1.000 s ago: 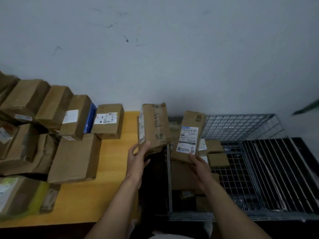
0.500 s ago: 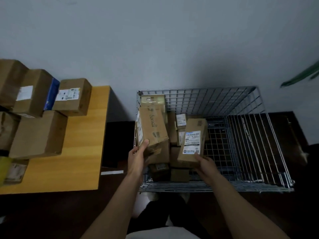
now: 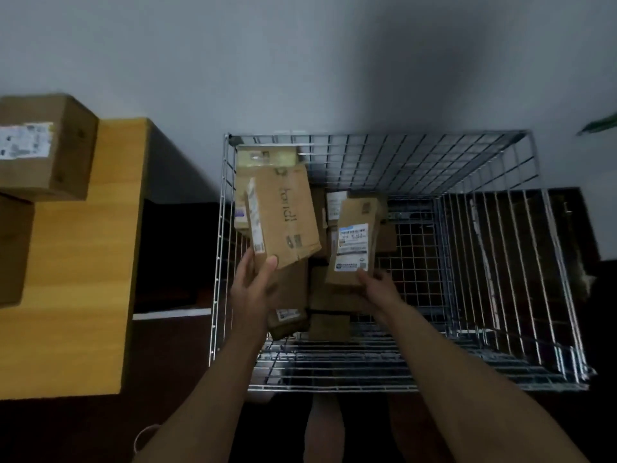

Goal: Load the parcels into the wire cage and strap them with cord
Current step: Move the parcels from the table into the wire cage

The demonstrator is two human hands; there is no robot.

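Note:
A silver wire cage stands on the dark floor against the wall. Several brown parcels lie piled in its left half. My left hand grips the near end of a brown cardboard box with printed lettering, held tilted over the cage's left side. My right hand holds a narrower brown box with a white shipping label from below, over the pile in the middle of the cage. No cord shows.
A wooden table stands left of the cage, with a labelled brown box and another box's edge at its far left. A dark gap separates table and cage. A green leaf pokes in at right.
My view and both hands swung right from the table to above the cage. Both boxes came along and now hang lower, inside the cage's rim.

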